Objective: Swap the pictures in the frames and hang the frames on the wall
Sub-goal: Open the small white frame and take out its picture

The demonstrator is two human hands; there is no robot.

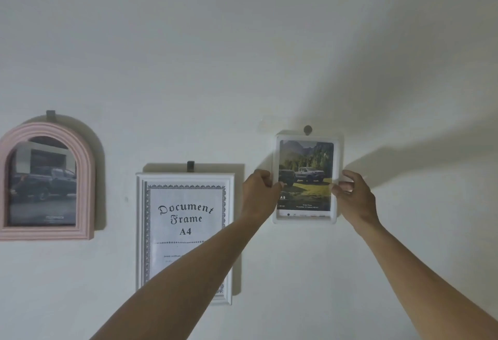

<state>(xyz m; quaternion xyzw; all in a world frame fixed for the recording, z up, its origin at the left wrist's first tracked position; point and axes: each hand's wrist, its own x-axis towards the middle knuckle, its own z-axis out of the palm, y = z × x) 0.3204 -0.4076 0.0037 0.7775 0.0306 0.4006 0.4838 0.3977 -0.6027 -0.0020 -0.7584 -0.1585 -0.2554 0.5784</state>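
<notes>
White wall (242, 43) fills the whole view, plain and evenly lit, with soft shadows falling to the right of everything on it. Largest on it is the white document frame (141, 232), hanging from a dark hook (190, 166) and holding a sheet printed "Document Frame A4"; the left forearm crosses its lower right corner. Left of the document frame, and a little higher, hangs the pink arched frame (86, 178) with a dark truck picture inside, under its own hook (50, 114). Right of the document frame sits the small white frame (305, 137), upright against the wall beneath a round peg (307, 129), showing trucks before green hills. Left hand (260, 191) pinches its left edge, right hand (354, 197) its right edge, fingers closed on the rim.
</notes>
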